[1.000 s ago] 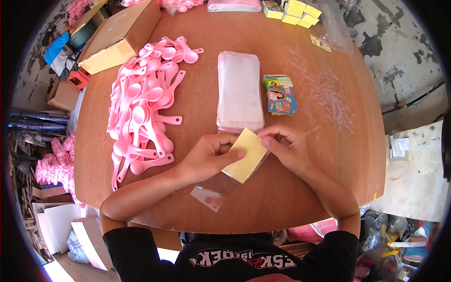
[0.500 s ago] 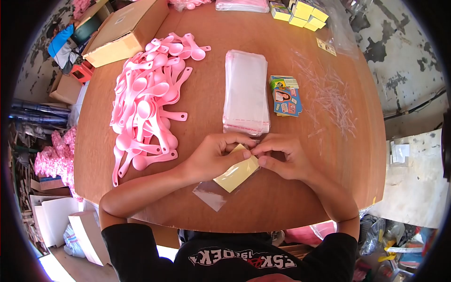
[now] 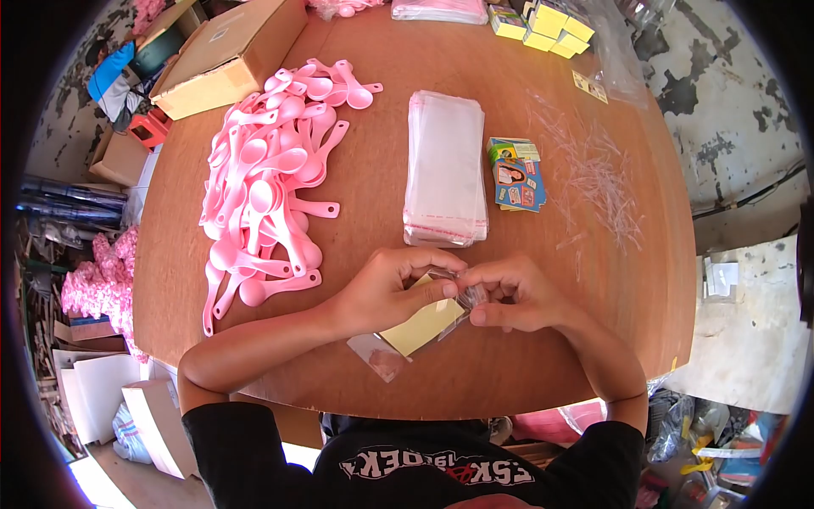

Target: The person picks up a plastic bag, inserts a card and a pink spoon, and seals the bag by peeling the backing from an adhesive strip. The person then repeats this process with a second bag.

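My left hand (image 3: 398, 288) pinches the upper end of a clear plastic bag (image 3: 383, 355) between thumb and forefinger. A plain pale yellow card (image 3: 415, 327) lies inside the bag, slanting down to the left. Beside it, the thumb and bent fingers of my right hand (image 3: 513, 295) are closed on crumpled clear film (image 3: 471, 297) at the bag's top, close to my left fingertips. Just beyond both hands is a stack of clear bags (image 3: 447, 165). A small pile of printed cards (image 3: 517, 176) sits to the right of that stack.
Pink measuring spoons (image 3: 263, 191) are heaped on the left of the table (image 3: 365, 153), near a cardboard box (image 3: 225, 59). Thin clear plastic strips (image 3: 598, 178) lie scattered on the right. Yellow card bundles (image 3: 547, 30) and more bags (image 3: 439, 10) are at the far edge.
My right hand has shifted slightly right and its fingers now show bunched clear film. The yellow card and bag have tilted a little under my left hand.
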### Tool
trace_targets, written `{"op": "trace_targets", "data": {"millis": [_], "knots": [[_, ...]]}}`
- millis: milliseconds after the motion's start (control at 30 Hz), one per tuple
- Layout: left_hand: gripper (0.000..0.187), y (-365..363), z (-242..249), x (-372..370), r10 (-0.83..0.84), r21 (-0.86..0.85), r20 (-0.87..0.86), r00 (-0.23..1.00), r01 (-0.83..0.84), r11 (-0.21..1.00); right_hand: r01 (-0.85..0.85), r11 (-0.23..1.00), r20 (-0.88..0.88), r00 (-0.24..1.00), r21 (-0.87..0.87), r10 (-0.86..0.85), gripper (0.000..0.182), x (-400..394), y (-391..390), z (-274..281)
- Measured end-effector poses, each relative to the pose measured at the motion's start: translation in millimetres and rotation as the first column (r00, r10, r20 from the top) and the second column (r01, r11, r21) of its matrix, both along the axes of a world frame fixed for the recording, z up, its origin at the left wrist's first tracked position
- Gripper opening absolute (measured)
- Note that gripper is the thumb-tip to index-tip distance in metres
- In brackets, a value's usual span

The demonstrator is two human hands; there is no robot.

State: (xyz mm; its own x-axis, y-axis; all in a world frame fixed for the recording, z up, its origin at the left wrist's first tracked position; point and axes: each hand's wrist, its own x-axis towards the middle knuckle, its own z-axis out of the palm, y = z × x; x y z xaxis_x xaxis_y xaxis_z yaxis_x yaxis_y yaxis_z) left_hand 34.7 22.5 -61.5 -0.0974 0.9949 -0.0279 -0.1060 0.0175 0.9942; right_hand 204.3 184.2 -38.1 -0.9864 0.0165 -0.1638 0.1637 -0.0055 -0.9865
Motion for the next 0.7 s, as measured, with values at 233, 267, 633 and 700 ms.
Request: {"op": "trace_targets", "data": {"millis": [233,267,633,700], "knots": [[0.032,-0.4,-1.1,-0.3,-0.014,0.027,-0.033,0.999,0.015,1.0,-0.151,0.976,-0.022,0.988,0.155,0.156,0.028,-2.9,1.0,4.5],[0.032,-0.7,-0.7,-0.3,-0.014,0.027,-0.033,0.999,0.015,1.0,-0.151,0.976,-0.022,0.988,0.155,0.156,0.028,-3.8,0.1,5.3],[0.044,1.5,-4.6,-0.9,-0.047,0.178,-0.148,0.988,0.074,0.981,-0.066,0.981,0.053,0.997,0.181,0.058,0.018,-4.9,-7.8,-1.7],[0.044,2.0,-3.7,-2.3,-0.048,0.188,-0.18,0.983,0.082,0.979,-0.066,0.979,0.076,0.996,0.191,0.052,0.02,-4.3,-8.6,-0.3]]}}
